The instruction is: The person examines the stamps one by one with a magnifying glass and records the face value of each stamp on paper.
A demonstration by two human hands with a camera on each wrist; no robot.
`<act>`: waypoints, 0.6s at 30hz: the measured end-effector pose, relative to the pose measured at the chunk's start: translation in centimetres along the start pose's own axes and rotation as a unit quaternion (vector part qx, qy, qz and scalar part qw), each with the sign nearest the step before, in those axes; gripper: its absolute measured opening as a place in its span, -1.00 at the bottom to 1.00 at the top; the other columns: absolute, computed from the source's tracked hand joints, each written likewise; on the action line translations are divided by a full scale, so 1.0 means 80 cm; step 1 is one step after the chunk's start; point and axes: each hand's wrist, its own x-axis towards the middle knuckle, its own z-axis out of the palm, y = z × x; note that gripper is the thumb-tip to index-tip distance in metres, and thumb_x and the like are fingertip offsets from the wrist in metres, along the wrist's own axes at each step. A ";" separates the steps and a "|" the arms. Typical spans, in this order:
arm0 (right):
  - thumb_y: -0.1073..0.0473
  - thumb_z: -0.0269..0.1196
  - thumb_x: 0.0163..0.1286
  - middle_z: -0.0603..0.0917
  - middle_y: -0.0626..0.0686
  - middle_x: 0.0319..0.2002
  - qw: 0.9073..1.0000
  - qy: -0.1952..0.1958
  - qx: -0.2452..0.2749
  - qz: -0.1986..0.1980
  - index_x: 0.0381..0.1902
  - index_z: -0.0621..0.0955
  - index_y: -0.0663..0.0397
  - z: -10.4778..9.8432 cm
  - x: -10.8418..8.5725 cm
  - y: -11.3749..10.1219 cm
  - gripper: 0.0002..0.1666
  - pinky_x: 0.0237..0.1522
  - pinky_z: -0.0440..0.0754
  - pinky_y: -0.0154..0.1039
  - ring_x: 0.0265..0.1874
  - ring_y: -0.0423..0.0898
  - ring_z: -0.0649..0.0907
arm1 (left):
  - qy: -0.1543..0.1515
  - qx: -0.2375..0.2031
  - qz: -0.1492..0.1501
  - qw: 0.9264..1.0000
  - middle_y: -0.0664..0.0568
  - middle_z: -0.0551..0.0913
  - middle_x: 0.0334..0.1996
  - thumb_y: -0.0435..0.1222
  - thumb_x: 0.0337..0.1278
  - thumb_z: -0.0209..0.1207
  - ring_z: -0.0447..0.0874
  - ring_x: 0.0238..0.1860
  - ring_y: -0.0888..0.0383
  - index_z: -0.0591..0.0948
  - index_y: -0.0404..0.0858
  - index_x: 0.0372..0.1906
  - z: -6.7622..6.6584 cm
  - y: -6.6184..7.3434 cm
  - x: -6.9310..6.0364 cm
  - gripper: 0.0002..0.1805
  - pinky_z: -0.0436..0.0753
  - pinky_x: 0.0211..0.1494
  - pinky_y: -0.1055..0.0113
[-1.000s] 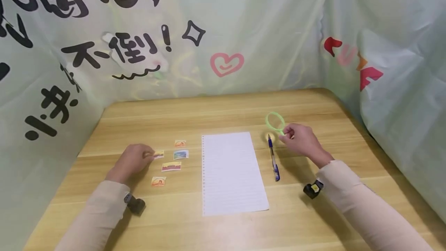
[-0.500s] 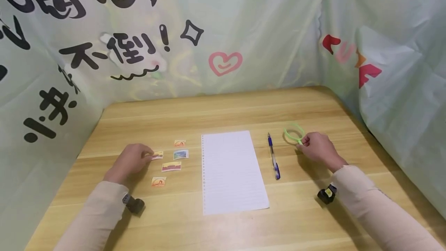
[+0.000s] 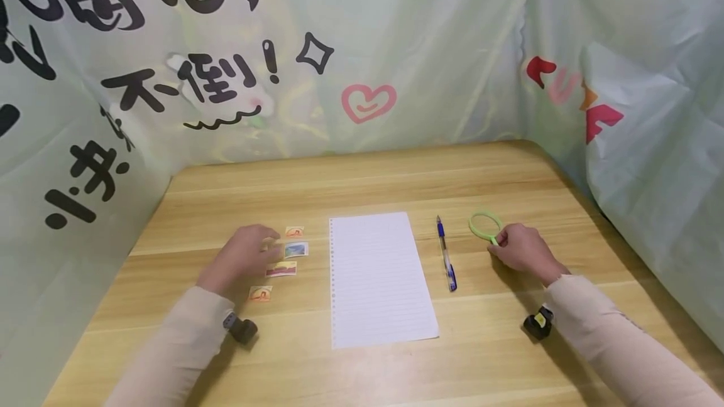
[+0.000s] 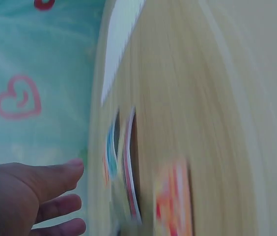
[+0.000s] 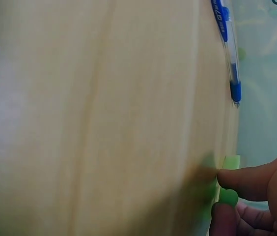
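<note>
My left hand (image 3: 243, 257) hovers beside the small printed stamps, its fingers apart; in the left wrist view the hand (image 4: 45, 201) shows fingers extended with nothing between them. Near it lie an orange stamp (image 3: 295, 232), a blue one (image 3: 296, 249), a yellow and purple one (image 3: 281, 269) and another orange one (image 3: 260, 294). On the right, my right hand (image 3: 523, 251) pinches the handle of a green round-framed magnifying glass (image 3: 484, 237). The right wrist view shows thumb and fingers (image 5: 256, 196) on the green handle (image 5: 228, 196).
A lined white sheet (image 3: 381, 281) with punched holes lies mid-table. Between it and my right hand is a blue pen (image 3: 446, 256). Printed pale curtains (image 3: 430, 49) stand behind and at both sides of the wooden table (image 3: 384, 375).
My right hand has moved the magnifying glass rightward and toward me, away from the pen. My left hand has shifted right from the leftmost stamp, which no longer shows in the head view.
</note>
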 end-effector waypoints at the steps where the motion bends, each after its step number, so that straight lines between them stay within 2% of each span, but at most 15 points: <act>1: 0.16 0.28 0.29 0.58 0.02 -0.56 1.000 -0.003 0.000 -0.001 -0.40 0.56 0.27 0.000 0.000 0.000 -0.76 -0.55 0.45 -0.24 -0.58 -0.10 0.52 | -0.004 0.005 0.012 1.000 -0.28 0.60 0.02 -0.29 0.22 0.20 0.49 0.12 -0.26 0.59 -0.43 0.05 0.003 0.006 0.003 -0.63 0.41 0.20 -0.15; 5: 0.16 0.29 0.29 0.59 -0.01 -0.60 1.000 -0.012 0.003 -0.004 -0.40 0.55 0.27 0.001 -0.003 0.001 -0.75 -0.56 0.47 -0.24 -0.61 -0.12 0.54 | -0.018 0.024 0.047 0.998 -0.23 0.59 0.08 -0.22 0.15 0.30 0.49 0.13 -0.20 0.56 -0.40 0.12 0.016 0.030 0.016 -0.52 0.41 0.23 -0.09; 8: 0.15 0.29 0.30 0.59 -0.01 -0.60 1.000 -0.019 0.004 -0.010 -0.40 0.53 0.28 0.001 -0.005 0.002 -0.73 -0.56 0.46 -0.22 -0.61 -0.12 0.54 | -0.031 0.031 0.057 0.997 -0.22 0.55 0.14 -0.15 0.06 0.37 0.45 0.20 -0.19 0.53 -0.38 0.17 0.025 0.044 0.026 -0.40 0.35 0.30 -0.05; 12: 0.13 0.29 0.31 0.59 -0.01 -0.59 0.999 -0.028 0.004 -0.017 -0.39 0.51 0.28 0.001 -0.006 0.003 -0.71 -0.56 0.45 -0.22 -0.61 -0.11 0.52 | -0.056 0.039 0.059 0.996 -0.20 0.51 0.19 -0.10 0.00 0.41 0.38 0.27 -0.17 0.49 -0.36 0.22 0.034 0.061 0.038 -0.31 0.29 0.35 0.00; 18: 0.10 0.30 0.31 0.59 -0.03 -0.60 0.999 -0.035 0.000 -0.025 -0.34 0.50 0.31 -0.003 -0.008 -0.002 -0.66 -0.56 0.46 -0.22 -0.61 -0.12 0.52 | -0.084 0.052 0.059 0.993 -0.16 0.45 0.26 -0.14 -0.02 0.41 0.31 0.32 -0.12 0.45 -0.30 0.28 0.040 0.080 0.055 -0.27 0.22 0.40 0.05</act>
